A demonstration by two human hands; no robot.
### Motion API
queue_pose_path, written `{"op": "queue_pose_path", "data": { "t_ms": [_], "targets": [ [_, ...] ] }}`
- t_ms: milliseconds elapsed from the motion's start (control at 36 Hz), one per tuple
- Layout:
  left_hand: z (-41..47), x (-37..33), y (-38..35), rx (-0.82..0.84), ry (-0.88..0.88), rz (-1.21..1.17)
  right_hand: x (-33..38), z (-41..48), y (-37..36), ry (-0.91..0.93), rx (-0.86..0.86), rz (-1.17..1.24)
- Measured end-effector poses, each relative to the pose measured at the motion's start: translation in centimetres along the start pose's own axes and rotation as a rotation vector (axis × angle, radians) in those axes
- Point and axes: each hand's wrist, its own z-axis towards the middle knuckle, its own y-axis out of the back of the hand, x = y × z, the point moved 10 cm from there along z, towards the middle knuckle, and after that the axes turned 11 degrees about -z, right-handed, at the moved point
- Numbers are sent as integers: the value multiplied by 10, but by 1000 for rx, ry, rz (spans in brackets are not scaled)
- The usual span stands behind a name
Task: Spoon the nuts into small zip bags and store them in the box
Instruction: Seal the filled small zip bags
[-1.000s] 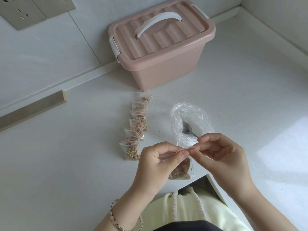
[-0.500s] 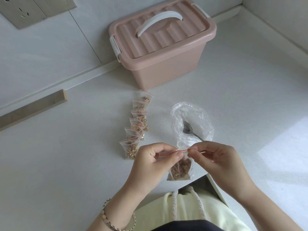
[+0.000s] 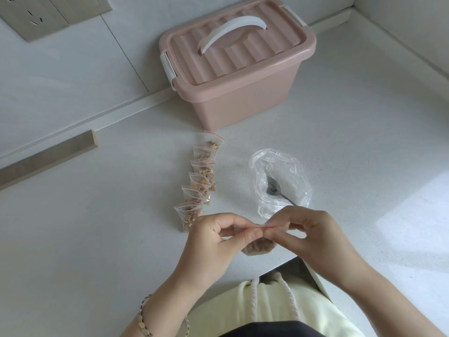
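Note:
My left hand [image 3: 213, 239] and my right hand [image 3: 313, 234] both pinch the red zip strip of a small zip bag [image 3: 258, 246] holding brown nuts, just above the counter's near edge. Its lower part with the nuts shows between my hands. A row of several filled small bags [image 3: 200, 176] lies on the white counter, running back toward the pink box [image 3: 239, 62]. The box has a white handle and its lid is on. To the right, a large clear plastic bag [image 3: 279, 181] lies open with a metal spoon [image 3: 274, 188] inside.
A wooden strip [image 3: 48, 156] lies at the left against the wall base. A wall socket plate [image 3: 36, 15] is at the top left. The white counter [image 3: 97, 239] meets walls at the back and right. My pale yellow top with white cords [image 3: 274, 302] shows below.
Both hands have stayed together on the bag's zip strip, fingers sliding along it. The bag has dropped lower between my hands, so less of it shows.

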Motion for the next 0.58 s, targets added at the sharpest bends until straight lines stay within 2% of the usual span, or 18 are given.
{"op": "queue_pose_path", "data": {
  "t_ms": [111, 278, 417, 583],
  "targets": [
    [-2, 1, 5, -55, 17, -59, 8, 2, -1, 104, -67, -144],
    [-1, 11, 24, -118, 78, -122, 8, 2, 1, 139, -114, -181],
    [-2, 12, 28, -107, 32, 25, 3, 4, -6, 88, -58, -205],
    [-8, 1, 20, -75, -51, 207, 8, 7, -18, 123, -13, -194]
  ]
}}
